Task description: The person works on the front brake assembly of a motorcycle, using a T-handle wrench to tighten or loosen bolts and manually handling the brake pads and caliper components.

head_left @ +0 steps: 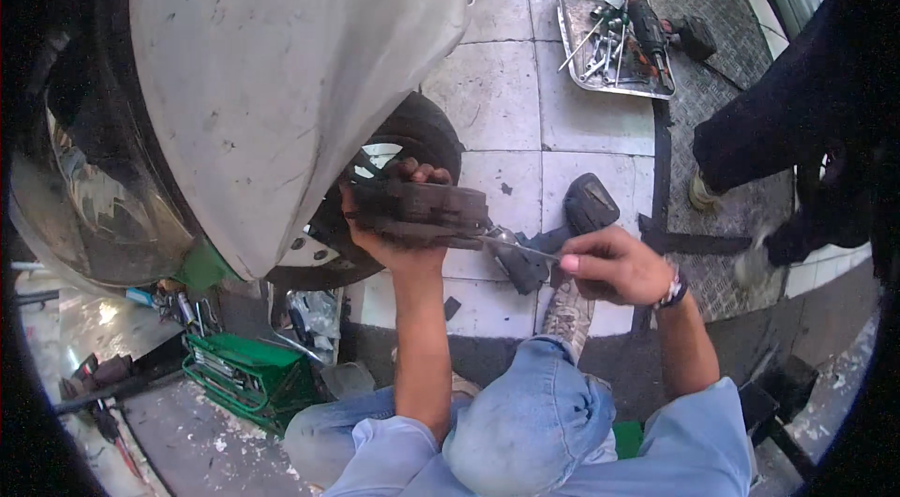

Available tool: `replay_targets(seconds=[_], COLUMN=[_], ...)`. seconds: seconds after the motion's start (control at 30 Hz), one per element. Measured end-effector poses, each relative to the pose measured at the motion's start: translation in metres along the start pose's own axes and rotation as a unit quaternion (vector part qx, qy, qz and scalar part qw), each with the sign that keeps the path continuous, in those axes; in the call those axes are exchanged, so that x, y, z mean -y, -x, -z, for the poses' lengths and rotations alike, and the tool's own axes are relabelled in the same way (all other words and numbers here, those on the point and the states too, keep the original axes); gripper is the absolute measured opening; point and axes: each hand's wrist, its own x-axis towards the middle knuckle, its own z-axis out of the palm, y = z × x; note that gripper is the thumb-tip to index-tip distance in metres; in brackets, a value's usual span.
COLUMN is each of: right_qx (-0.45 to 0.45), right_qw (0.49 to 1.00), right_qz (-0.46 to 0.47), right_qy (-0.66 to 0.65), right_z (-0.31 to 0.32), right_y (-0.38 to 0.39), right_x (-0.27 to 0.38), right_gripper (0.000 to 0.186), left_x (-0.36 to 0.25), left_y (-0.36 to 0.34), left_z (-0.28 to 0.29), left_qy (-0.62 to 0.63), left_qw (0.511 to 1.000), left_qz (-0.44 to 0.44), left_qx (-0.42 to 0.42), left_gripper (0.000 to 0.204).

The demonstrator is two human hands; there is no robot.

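Observation:
My left hand (398, 248) is wrapped round a dark brown, grimy, blocky metal part that looks like a brake caliper (427, 206), its fingers curling over the far side. In my right hand (626, 264), thumb and fingers pinch a thin metal rod-like tool (525, 249). The tool's far end reaches the right edge of the caliper; its handle end is hidden in my fingers. Just behind my left hand is a wheel (436, 127) with a dark tyre, partly covered by a pale grey body panel (253, 75).
A cordless power tool (525, 258) lies on white floor tiles below my hands. Far right, a metal tray (560, 14) holds several hand tools, with another power tool (696, 36) beside it. A green toolbox (248, 370) stands lower left. Another person's dark-clad leg (769, 112) is at right.

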Motion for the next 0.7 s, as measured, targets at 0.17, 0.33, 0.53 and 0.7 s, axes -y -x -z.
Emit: replay_targets(seconds=[0.17, 0.33, 0.53, 0.7], right_qx=[-0.076, -0.116, -0.121, -0.034], right_qw=[0.988, 0.977, 0.987, 0.989], right_qz=[-0.046, 0.006, 0.0, 0.037], right_qy=[-0.127, -0.178, -0.105, 0.141], right_z=[-0.04, -0.072, -0.086, -0.011], right_y=[0.012, 0.016, -0.004, -0.008], right_x=[-0.03, -0.061, -0.065, -0.031], right_gripper=[0.034, 0.033, 0.035, 0.037], left_x=[0.006, 0.004, -0.005, -0.002], left_y=[-0.003, -0.003, -0.001, 0.0], left_z=[0.009, 0.007, 0.009, 0.001], left_qy=[0.035, 0.017, -0.018, 0.03], left_qw=[0.999, 0.999, 0.996, 0.998], left_qz=[-0.013, 0.001, 0.012, 0.025], left_qx=[0.035, 0.051, 0.082, 0.055], left_gripper=[0.066, 0.059, 0.058, 0.063])
